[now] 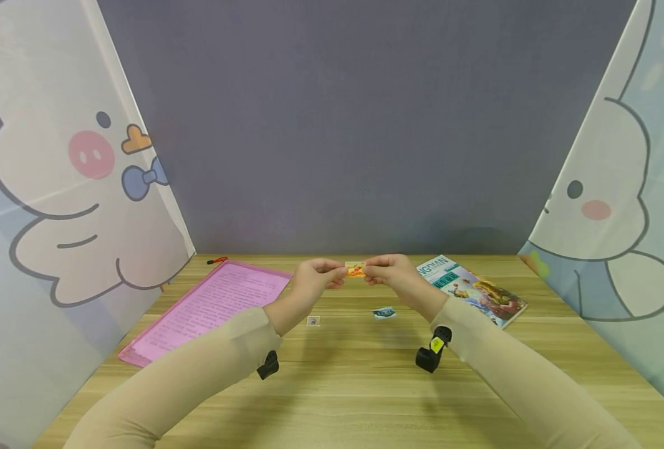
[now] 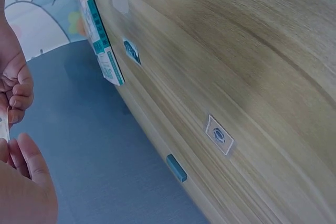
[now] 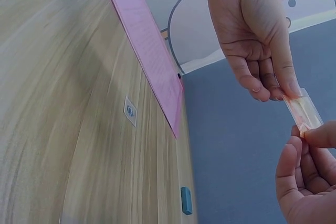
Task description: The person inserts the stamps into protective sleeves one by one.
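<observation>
Both hands are raised over the far part of the table with a small yellow-and-red stamp-like slip (image 1: 356, 269) stretched between them. My left hand (image 1: 315, 280) pinches its left end between thumb and fingers. The right hand (image 1: 396, 274) pinches the opposite end the same way. In the right wrist view the slip (image 3: 302, 109) looks thin, pale and shiny, tilted between the thumbs. Below the hands, a small white-bordered stamp-like square (image 2: 218, 135) lies flat on the wood. Farther right lies a small teal-and-white slip (image 1: 384, 313).
A pink document pouch (image 1: 214, 305) with a printed sheet lies at the left. On the right is an illustrated magazine (image 1: 477, 290). A small teal block (image 3: 186, 200) sits near the table's far edge, before a grey partition (image 1: 354, 125). Cartoon-printed curtains (image 1: 62, 237) flank both sides.
</observation>
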{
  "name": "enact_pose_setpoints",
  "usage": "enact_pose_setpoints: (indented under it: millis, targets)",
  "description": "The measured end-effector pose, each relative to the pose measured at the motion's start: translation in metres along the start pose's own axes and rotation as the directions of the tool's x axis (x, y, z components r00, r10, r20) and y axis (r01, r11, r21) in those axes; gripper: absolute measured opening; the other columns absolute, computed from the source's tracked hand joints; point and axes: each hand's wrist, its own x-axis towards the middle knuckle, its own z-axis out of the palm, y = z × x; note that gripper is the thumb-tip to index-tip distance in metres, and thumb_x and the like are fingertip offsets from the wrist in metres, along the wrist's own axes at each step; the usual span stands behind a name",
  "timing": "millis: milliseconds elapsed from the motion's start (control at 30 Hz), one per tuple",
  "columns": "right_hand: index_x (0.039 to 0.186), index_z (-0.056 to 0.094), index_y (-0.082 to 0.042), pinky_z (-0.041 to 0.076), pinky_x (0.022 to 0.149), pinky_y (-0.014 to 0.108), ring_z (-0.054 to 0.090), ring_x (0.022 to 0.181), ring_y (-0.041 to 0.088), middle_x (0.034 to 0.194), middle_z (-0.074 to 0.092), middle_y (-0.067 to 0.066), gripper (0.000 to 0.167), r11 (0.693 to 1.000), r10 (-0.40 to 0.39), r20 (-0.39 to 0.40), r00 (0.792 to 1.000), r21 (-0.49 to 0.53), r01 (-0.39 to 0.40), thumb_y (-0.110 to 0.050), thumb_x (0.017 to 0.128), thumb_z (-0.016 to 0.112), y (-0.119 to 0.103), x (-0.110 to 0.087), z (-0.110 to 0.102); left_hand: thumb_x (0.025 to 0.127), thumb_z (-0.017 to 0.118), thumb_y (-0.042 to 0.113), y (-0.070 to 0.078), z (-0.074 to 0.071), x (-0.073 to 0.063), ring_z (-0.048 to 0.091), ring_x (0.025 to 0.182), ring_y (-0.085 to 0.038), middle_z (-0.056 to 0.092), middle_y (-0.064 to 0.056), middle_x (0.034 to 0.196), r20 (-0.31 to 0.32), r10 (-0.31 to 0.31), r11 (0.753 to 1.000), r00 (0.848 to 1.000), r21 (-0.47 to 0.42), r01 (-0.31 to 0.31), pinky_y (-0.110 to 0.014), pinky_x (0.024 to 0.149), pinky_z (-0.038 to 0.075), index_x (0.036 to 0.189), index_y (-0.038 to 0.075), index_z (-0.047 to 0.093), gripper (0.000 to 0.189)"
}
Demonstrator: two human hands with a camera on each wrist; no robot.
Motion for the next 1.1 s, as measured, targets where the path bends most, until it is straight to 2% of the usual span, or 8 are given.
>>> enact_pose_setpoints:
  millis: [100, 233, 467, 667, 867, 1100]
  targets:
    - [0.113, 0.063, 0.010, 0.058, 0.085, 0.036, 0.065, 0.082, 0.016, 0.094, 0.069, 0.011, 0.026, 1.000, 0.013, -0.004, 1.000, -0.011, -0.013, -0.009, 0.094, 0.063, 0.0017, 0.0016, -0.0010, 0.088, 0.072, 0.013, -0.0007, -0.0002, 0.0002, 0.067, 0.072, -0.011, 0.073, -0.013, 0.092, -0.001, -0.001, 1.000, 1.000, 0.008, 0.001, -0.032, 0.076, 0.062, 0.102, -0.001, 0.071, 0.020]
    - [0.113, 0.062, 0.010, 0.059, 0.078, 0.028, 0.064, 0.079, 0.014, 0.089, 0.069, 0.007, 0.027, 1.000, 0.016, 0.001, 1.000, -0.004, -0.016, -0.008, 0.094, 0.063, 0.0015, 0.0010, -0.0019, 0.088, 0.071, 0.011, -0.0015, -0.0003, 0.0006, 0.067, 0.072, -0.011, 0.072, -0.016, 0.096, 0.003, 0.004, 1.000, 1.000, 0.000, -0.004, -0.035, 0.079, 0.061, 0.102, -0.002, 0.071, 0.019]
    - [0.112, 0.062, 0.010, 0.057, 0.088, 0.040, 0.064, 0.081, 0.017, 0.090, 0.069, 0.009, 0.027, 0.999, 0.030, -0.006, 1.000, 0.018, -0.030, -0.008, 0.093, 0.064, 0.0008, -0.0006, -0.0019, 0.088, 0.071, 0.009, -0.0002, 0.0000, -0.0006, 0.067, 0.072, -0.010, 0.072, -0.014, 0.098, 0.007, -0.004, 1.000, 1.000, -0.006, 0.004, -0.041, 0.085, 0.060, 0.102, -0.003, 0.071, 0.018]
    - [0.113, 0.062, 0.009, 0.057, 0.080, 0.030, 0.062, 0.078, 0.013, 0.089, 0.067, 0.008, 0.028, 0.999, 0.042, 0.000, 0.999, 0.025, -0.042, -0.010, 0.093, 0.065, 0.0029, -0.0002, -0.0035, 0.088, 0.071, 0.009, -0.0002, 0.0002, -0.0011, 0.067, 0.072, -0.010, 0.073, -0.014, 0.096, 0.010, -0.005, 1.000, 1.000, 0.014, 0.005, -0.036, 0.082, 0.061, 0.102, -0.003, 0.071, 0.018]
    - [0.114, 0.061, 0.010, 0.057, 0.079, 0.029, 0.061, 0.077, 0.012, 0.088, 0.067, 0.007, 0.030, 0.999, 0.043, 0.018, 0.999, 0.027, -0.044, -0.011, 0.093, 0.065, 0.0051, 0.0016, -0.0055, 0.088, 0.071, 0.010, -0.0012, 0.0009, -0.0008, 0.069, 0.072, -0.011, 0.073, -0.014, 0.095, -0.004, 0.001, 1.000, 1.000, 0.025, -0.001, -0.032, 0.076, 0.062, 0.100, -0.002, 0.072, 0.017]
    - [0.115, 0.062, 0.010, 0.057, 0.080, 0.030, 0.061, 0.077, 0.012, 0.089, 0.067, 0.007, 0.031, 0.998, 0.053, 0.020, 0.998, 0.036, -0.053, -0.012, 0.093, 0.065, 0.0049, 0.0010, -0.0050, 0.088, 0.071, 0.011, -0.0024, 0.0010, -0.0020, 0.067, 0.072, -0.011, 0.073, -0.013, 0.090, -0.001, -0.007, 1.000, 1.000, 0.016, 0.007, -0.039, 0.083, 0.061, 0.099, -0.002, 0.071, 0.017]
